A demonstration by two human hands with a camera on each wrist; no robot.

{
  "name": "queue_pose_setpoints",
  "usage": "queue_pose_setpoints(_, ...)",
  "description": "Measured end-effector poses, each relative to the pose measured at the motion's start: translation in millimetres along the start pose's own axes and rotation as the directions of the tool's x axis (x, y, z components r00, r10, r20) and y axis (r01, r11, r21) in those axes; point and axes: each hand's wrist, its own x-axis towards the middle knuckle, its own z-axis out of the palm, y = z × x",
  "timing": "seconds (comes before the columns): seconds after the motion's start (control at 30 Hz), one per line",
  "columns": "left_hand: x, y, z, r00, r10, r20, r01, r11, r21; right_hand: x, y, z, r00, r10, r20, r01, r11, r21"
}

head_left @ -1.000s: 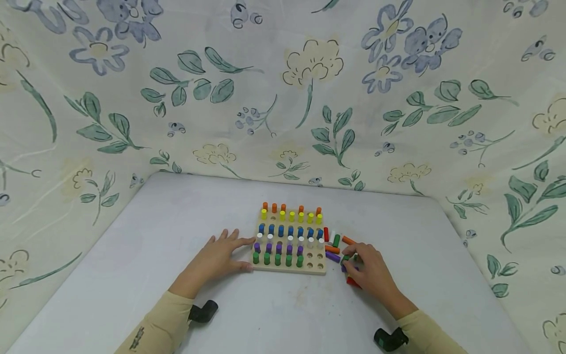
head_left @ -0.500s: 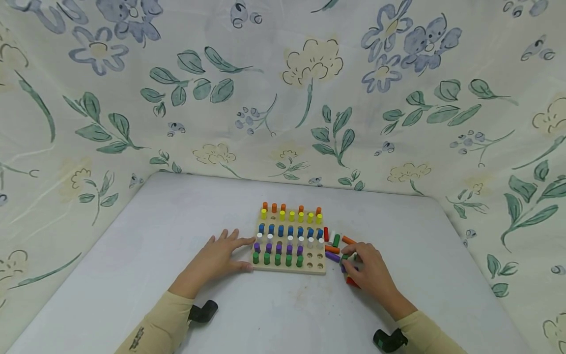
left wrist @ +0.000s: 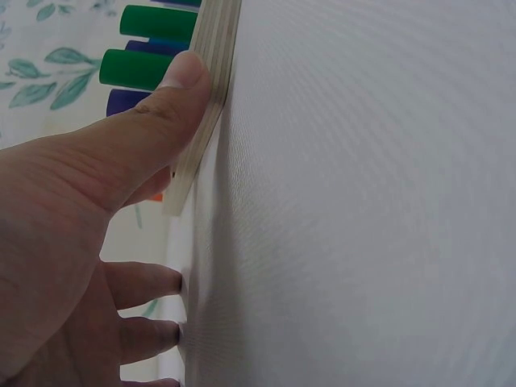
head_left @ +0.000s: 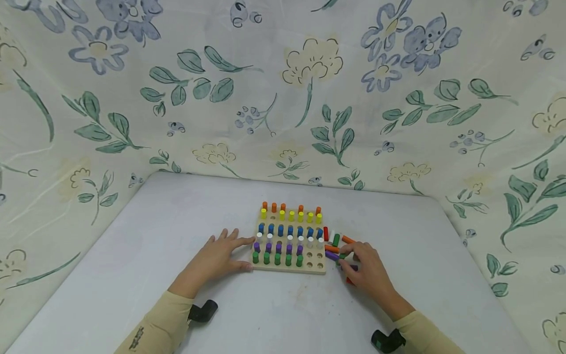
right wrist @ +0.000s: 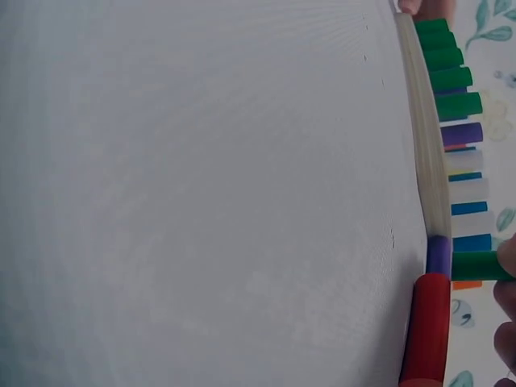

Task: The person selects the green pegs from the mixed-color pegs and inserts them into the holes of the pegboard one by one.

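A wooden pegboard (head_left: 289,269) stands on the table, with rows of orange, yellow, blue, white, purple and green pegs upright in it. My left hand (head_left: 218,255) spreads its fingers at the board's left side. In the left wrist view, its thumb (left wrist: 184,72) presses on the board's edge beside green pegs (left wrist: 133,68). To the right of the board, my right hand (head_left: 370,273) pinches a green peg (right wrist: 477,266) between thumb and fingertips. Close below that peg lie a purple peg (right wrist: 439,256) and a red peg (right wrist: 429,330).
Loose pegs lie along the board's right side, among them a red peg (head_left: 325,233), a green peg (head_left: 336,240) and orange pegs (head_left: 348,239). Some are partly hidden by the right hand. A floral cloth (head_left: 283,98) hangs behind the white table (head_left: 199,196).
My right hand has shifted slightly left, and the green peg at its fingertips has moved with it towards the board. The left hand has kept its place.
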Motion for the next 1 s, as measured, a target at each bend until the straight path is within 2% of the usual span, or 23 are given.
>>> queue_pose_setpoints(0.4, -0.8, -1.5, 2.3, 1.000, 0.016, -0.014, -0.016, 1.000, 0.006, -0.6, -7.0, 2.8, 1.000, -0.009, 0.010, 0.008, 1.000, 0.026)
queue_pose_setpoints(0.8, -0.3, -1.2, 2.4, 1.000, -0.004, -0.004, 0.004, 1.000, 0.001, 0.2, -9.9, 4.9, 1.000, -0.006, 0.018, 0.005, 1.000, 0.018)
queue_pose_setpoints(1.0, -0.2, -1.0, 2.4, 1.000, -0.004, -0.004, 0.004, 1.000, 0.000, 1.5, -10.2, 6.6, 0.999, -0.049, 0.000, 0.049, 0.998, 0.036)
